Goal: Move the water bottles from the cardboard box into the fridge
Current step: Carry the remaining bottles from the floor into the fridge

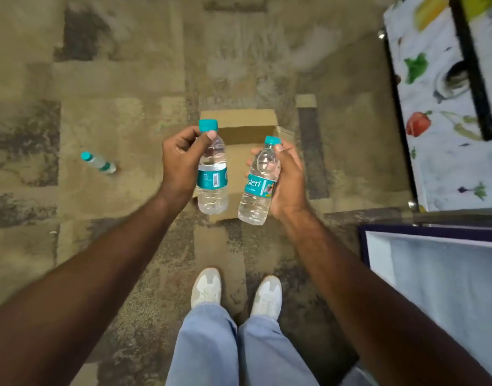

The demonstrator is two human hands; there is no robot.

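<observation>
Above the cardboard box [247,126], we hold two water bottles.
Our left hand [180,160] grips one bottle [212,179] by its neck; our right hand [288,176] wraps the other bottle [257,188].

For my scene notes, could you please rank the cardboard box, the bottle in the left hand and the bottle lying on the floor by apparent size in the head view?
1. cardboard box, partly hidden.
2. bottle in the left hand.
3. bottle on the floor; it lies farther from the camera, so true size may match.
</observation>
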